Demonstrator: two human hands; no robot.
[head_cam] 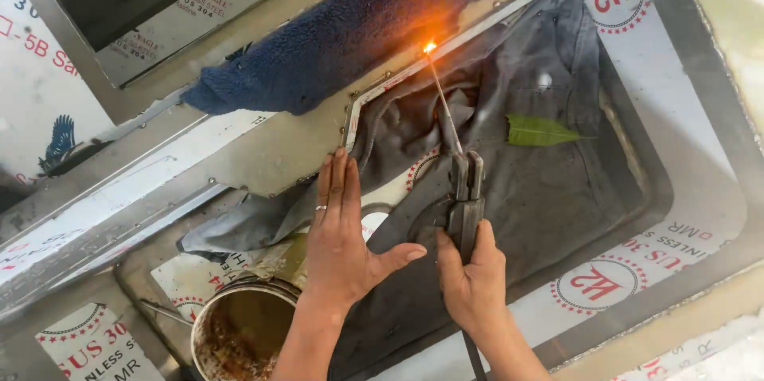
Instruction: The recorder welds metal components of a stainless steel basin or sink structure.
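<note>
The right grip [471,270] is closed around the handle of an electrode holder [465,190], whose thin rod [441,95] slants up and left to a bright orange arc [430,48] on the steel edge of a sink [684,214]. The left grip [342,230] is open, fingers straight and together, thumb spread toward the holder, palm turned down over a grey cloth [549,182]; a ring sits on one finger. That cloth lies spread across the basin of the sink and covers most of its floor, and a single green leaf [539,131] rests on it to the right of the rod. A blue towel [350,31] is draped along the steel sheet just above the arc, its near edge lit orange. Below the left wrist stands a round can [239,325], open at the top, its inside coated with brown, rusty-looking residue; what lies at the bottom I cannot tell. More steel sheets [87,214] with protective film lie at the left.
</note>
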